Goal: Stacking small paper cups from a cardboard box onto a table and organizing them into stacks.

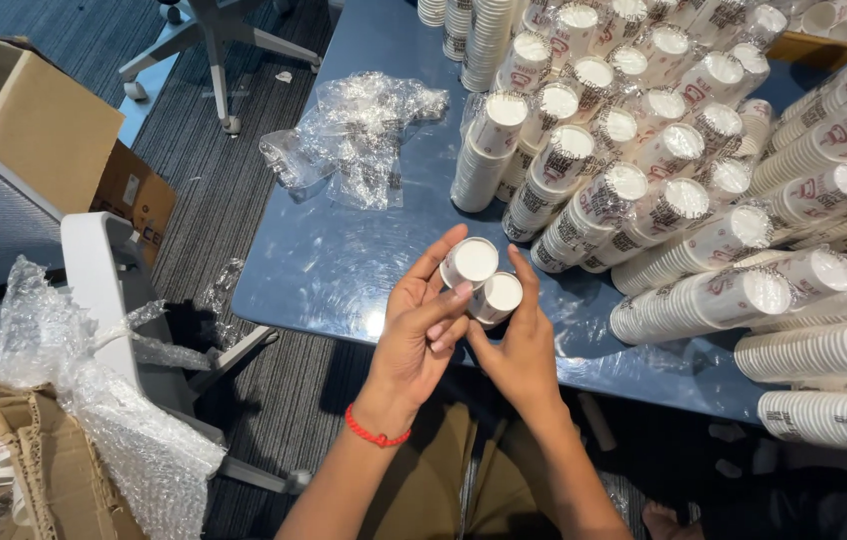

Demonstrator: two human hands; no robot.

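Observation:
My left hand (422, 335) grips a white paper cup (470, 262), seen bottom-up, with thumb and fingers around it. A red band circles that wrist. My right hand (519, 345) holds a second white paper cup (500, 295) just below and right of the first; the two cups touch. Both hands are close together over the near edge of a blue table (334, 260). Many stacks of printed white paper cups (644, 190) lie tilted on the table beyond my hands.
Crumpled clear plastic wrap (359, 135) lies on the table's left part. A grey chair (94, 290) draped in bubble wrap (94, 410) stands at left, beside cardboard boxes (39, 125). An office chair base (214, 45) is on the carpet.

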